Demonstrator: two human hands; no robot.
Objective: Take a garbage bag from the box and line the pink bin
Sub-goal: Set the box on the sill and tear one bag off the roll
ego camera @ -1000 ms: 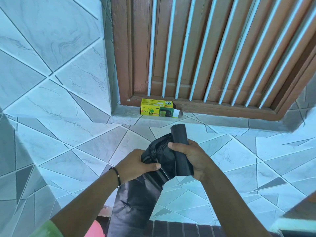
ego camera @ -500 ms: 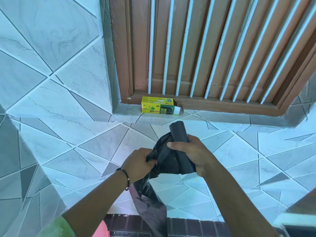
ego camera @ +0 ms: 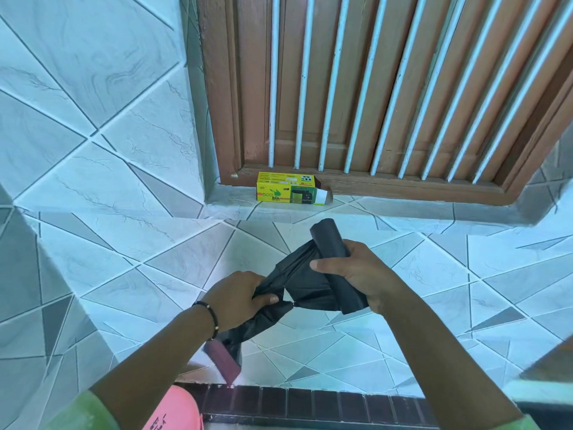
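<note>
My right hand (ego camera: pixel 350 276) grips a black roll of garbage bags (ego camera: pixel 331 242), held upright in front of me. My left hand (ego camera: pixel 238 297) pinches a black garbage bag (ego camera: pixel 297 282) that stretches from the roll and hangs down below my wrist. Bag and roll join at a thin point between my hands. The yellow-green bag box (ego camera: pixel 286 192) lies on the window ledge with its right end flap open. A part of the pink bin (ego camera: pixel 178 408) shows at the bottom edge, below my left arm.
A brown wooden window frame with white bars (ego camera: pixel 366 88) rises behind the box. Pale tiled walls (ego camera: pixel 93 119) surround the ledge. A row of dark brown tiles (ego camera: pixel 310 405) runs along the bottom, near the bin.
My hands have moved apart, stretching the bag between roll and left hand until only a thin link remains. The hanging part of the bag has drawn up and narrowed.
</note>
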